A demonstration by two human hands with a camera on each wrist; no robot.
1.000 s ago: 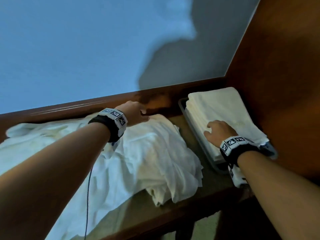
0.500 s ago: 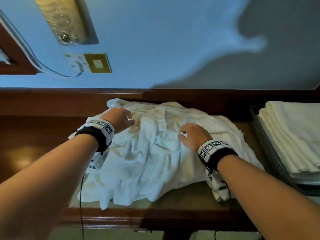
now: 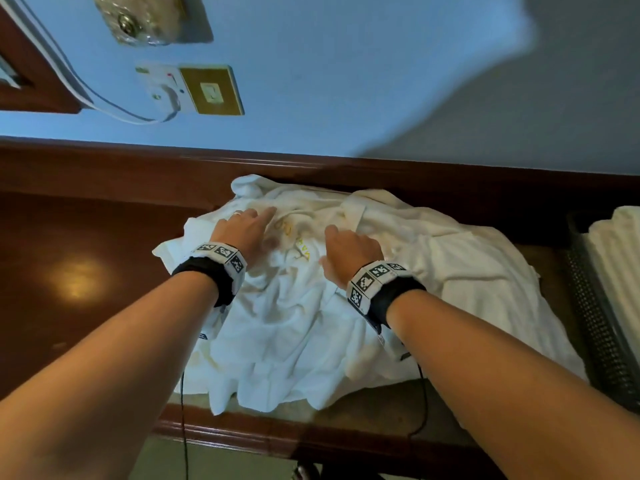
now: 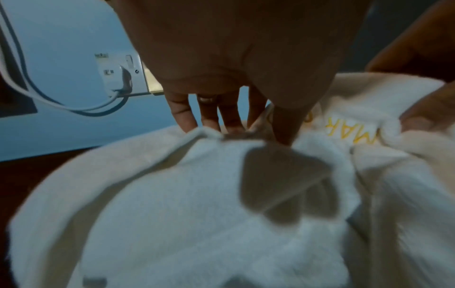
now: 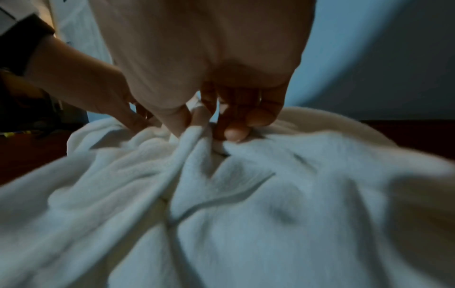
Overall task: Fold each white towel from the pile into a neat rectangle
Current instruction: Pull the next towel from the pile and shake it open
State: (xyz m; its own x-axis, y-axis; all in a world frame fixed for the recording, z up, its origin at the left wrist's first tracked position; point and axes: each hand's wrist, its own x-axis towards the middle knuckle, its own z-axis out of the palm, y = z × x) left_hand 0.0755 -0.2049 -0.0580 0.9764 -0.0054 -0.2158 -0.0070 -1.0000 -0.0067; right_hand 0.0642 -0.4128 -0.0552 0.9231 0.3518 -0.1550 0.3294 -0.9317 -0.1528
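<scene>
The near edge of the wooden table (image 3: 242, 434) runs just below the forearms, and the pile of white towels (image 3: 311, 334) spills from that edge back toward both wrists, creased and rumpled, with a thin black cable (image 3: 182, 403) hanging down from under the left wrist. Up from there, the right hand (image 3: 349, 252) sits on the middle of the pile; the right wrist view shows its thumb and curled fingers (image 5: 234, 124) pinching a raised ridge of towel (image 5: 194, 140) between them. Just left of that pinch, the left hand (image 3: 244, 232) rests on the cloth with its fingers (image 4: 209, 115) reaching forward, a ring on one of them; in the left wrist view the fingertips and thumb bunch a fold of towel (image 4: 209, 136), though blur leaves it unclear how firmly they hold it. Between the two hands lies yellow stitched lettering (image 3: 298, 242) on the towel, crumpled and only partly readable. Well to the right of the right hand, a dark mesh tray (image 3: 595, 323) holds a stack of folded towels (image 3: 620, 268). Beyond both hands the pile ends against the raised wooden back rail (image 3: 450, 178), and above it on the blue wall (image 3: 346, 81), up and left of the left hand, are a white socket with a plugged-in cord (image 3: 162, 91) and a brass switch plate (image 3: 211, 90)
</scene>
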